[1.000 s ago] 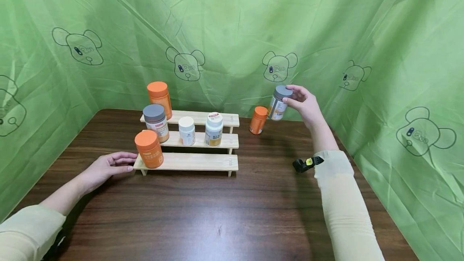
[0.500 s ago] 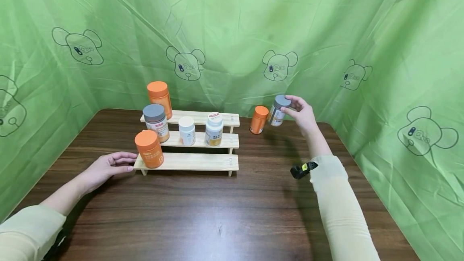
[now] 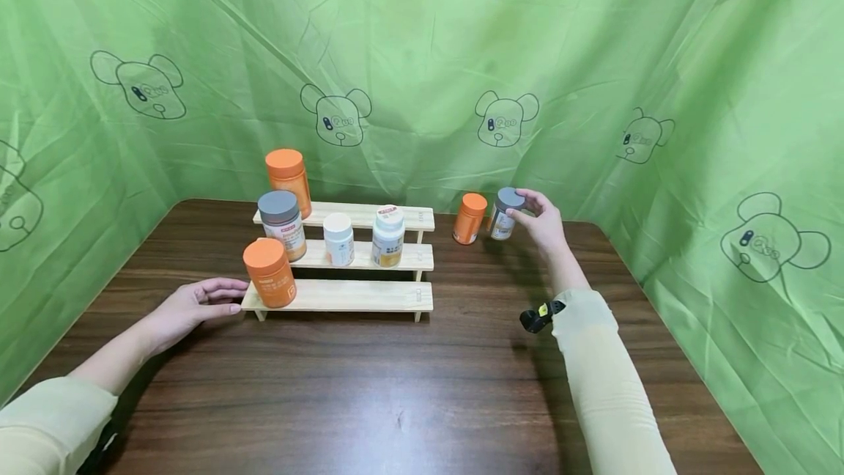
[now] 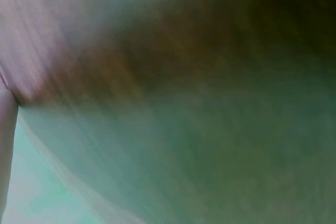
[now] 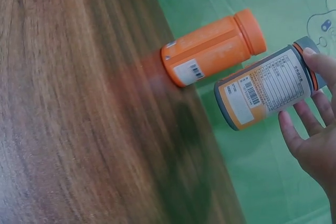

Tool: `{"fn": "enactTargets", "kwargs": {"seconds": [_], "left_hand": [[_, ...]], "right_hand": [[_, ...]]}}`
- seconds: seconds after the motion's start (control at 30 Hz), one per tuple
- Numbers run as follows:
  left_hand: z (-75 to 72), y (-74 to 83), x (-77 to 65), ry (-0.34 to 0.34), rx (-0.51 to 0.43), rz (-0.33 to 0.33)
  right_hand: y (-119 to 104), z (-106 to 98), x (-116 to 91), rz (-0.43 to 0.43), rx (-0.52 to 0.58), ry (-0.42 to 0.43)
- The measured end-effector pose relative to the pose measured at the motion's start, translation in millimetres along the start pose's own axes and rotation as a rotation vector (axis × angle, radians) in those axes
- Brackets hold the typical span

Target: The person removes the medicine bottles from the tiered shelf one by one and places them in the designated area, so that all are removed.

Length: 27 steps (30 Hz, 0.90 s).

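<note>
My right hand grips a grey-capped supplement bottle by its cap, thumb on one side and fingers on the other. In the right wrist view the bottle shows a white label with a table and barcode. It is just right of an orange bottle that stands on the table; whether its base touches the table I cannot tell. My left hand lies at the left end of the wooden three-step rack, fingers loosely extended, seemingly touching its lowest step. The left wrist view is a blur.
On the rack stand an orange bottle at the top, a grey-capped bottle and white bottles on the middle step, and an orange jar on the lowest. A green curtain encloses the brown table.
My right hand has lowered the grey-capped bottle toward the table beside the orange bottle, and the bottle is now more upright. My left hand has stayed at the rack.
</note>
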<state>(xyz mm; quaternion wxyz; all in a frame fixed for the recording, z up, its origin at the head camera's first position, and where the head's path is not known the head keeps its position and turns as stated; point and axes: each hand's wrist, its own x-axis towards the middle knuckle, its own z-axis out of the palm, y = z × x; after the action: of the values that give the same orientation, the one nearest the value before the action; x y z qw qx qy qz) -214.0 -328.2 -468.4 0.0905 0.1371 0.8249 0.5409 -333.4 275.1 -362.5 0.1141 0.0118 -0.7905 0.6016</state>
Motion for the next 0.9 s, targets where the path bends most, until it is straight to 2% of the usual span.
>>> {"fn": "enactTargets", "kwargs": {"seconds": [0.3, 0.5, 0.6, 0.77, 0.9], "left_hand": [[0.9, -1.0, 0.9, -0.001, 0.003, 0.0], [-0.7, -3.3, 0.9, 0.005, 0.03, -0.006], [-2.2, -4.3, 1.1, 0.007, 0.036, -0.01], [-1.8, -4.1, 1.1, 0.004, 0.026, -0.012], [-1.2, -4.5, 1.5, 0.003, 0.021, -0.011]], "right_hand": [[16, -1, -2, 0.023, 0.021, 0.035], [34, -1, 2, 0.038, 0.014, 0.048], [46, 0, 7, 0.051, 0.074, 0.065], [39, 1, 6, 0.074, 0.209, 0.074], [34, 2, 4, 0.084, 0.225, 0.071]]}}
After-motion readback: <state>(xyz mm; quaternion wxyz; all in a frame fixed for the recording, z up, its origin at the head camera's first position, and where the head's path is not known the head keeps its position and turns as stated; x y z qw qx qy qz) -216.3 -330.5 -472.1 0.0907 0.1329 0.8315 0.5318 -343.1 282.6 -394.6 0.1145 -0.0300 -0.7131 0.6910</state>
